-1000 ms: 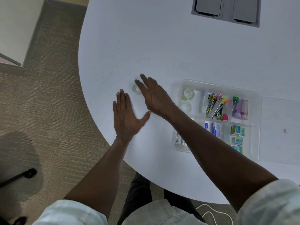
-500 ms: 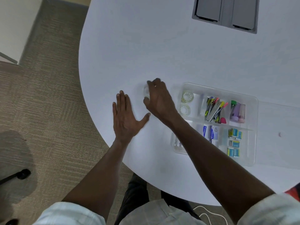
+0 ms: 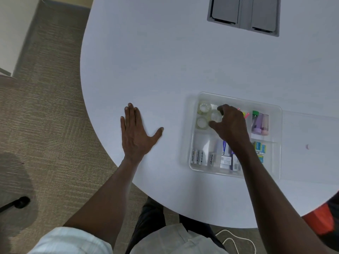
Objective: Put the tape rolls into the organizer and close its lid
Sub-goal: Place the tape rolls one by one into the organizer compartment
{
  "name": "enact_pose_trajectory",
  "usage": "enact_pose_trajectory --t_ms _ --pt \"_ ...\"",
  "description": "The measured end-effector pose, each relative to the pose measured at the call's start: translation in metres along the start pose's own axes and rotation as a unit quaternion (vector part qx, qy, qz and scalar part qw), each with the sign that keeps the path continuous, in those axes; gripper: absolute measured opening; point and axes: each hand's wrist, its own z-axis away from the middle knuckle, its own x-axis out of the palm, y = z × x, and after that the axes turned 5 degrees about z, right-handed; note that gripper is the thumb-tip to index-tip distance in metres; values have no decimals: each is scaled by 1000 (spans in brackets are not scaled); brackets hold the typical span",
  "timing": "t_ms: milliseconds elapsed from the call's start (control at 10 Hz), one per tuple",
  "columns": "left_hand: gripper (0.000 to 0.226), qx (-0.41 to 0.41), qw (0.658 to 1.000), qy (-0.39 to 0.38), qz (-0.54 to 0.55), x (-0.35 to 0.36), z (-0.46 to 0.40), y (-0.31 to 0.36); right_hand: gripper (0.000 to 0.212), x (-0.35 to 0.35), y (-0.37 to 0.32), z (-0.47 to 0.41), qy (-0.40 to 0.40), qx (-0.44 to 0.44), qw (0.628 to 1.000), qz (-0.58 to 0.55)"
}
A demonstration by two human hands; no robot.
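From the head camera I look down on a round white table (image 3: 165, 61), with the clear plastic compartmented organizer (image 3: 278, 125) sitting near its close edge on my right. The left hand (image 3: 135, 134) lies flat on the tabletop, palm down, fingers stretched out and thumb splayed, gripping nothing, well apart from the organizer.

The right hand (image 3: 230, 123) reaches over the organizer's far left compartment, and its fingertips (image 3: 220, 108) and thumb pinch a clear tape roll (image 3: 215, 116). That held roll sits just beside two other clear tape rolls already in the same compartment: one at the far corner (image 3: 204, 107) and one nearer me (image 3: 201, 123). I think the held roll is resting on or just above the compartment floor, but the transparent plastic makes that hard to judge.

Elsewhere in the organizer I see silver batteries (image 3: 197, 157) lying in the near left compartment, small white and blue boxes (image 3: 224, 154) beside them, pale purple and pink capped tubes (image 3: 260, 123) toward the far right, and little teal and yellow packets (image 3: 259, 146) below those (my forearm covers the middle compartments). The organizer's transparent lid (image 3: 311, 143) lies open flat on the table to the right. A grey hatch panel (image 3: 244, 15) is set into the table's far side.
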Motion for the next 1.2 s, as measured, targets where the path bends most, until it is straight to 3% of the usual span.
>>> enact_pose_trajectory --t_ms 300,500,600,900,1200 --pt "113 2 1000 8 -7 0 1 1 68 2 -4 -15 -106 -8 994 -17" --pt "113 3 1000 6 -6 0 1 1 80 9 -2 -22 -136 1 990 -37" --pt "113 1 1000 7 -5 0 1 1 75 11 1 -23 -140 7 989 -39" --pt "113 1 1000 9 -7 0 1 1 50 31 3 -23 -37 0 999 -34" --pt "112 3 1000 9 -4 1 1 0 48 43 8 -23 28 23 997 -60"
